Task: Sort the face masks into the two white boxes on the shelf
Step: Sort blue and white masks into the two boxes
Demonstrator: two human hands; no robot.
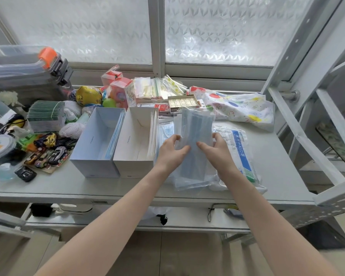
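Here, both the left hand (172, 149) and right hand (214, 149) pinch a clear-wrapped blue mask packet (194, 132) above the shelf (267, 156); best keep it upright and slide it into the left white box (94, 148) holding blue masks.

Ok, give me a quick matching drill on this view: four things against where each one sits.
Things:
1. left white box
2. right white box
3. blue masks in a clear bag
4. toy cars

Places:
A. held up by both hands
B. left of both boxes
C. white masks along its right wall
D. blue masks along its right wall

Pairs: 1-D, 2-C, 3-A, 4-B
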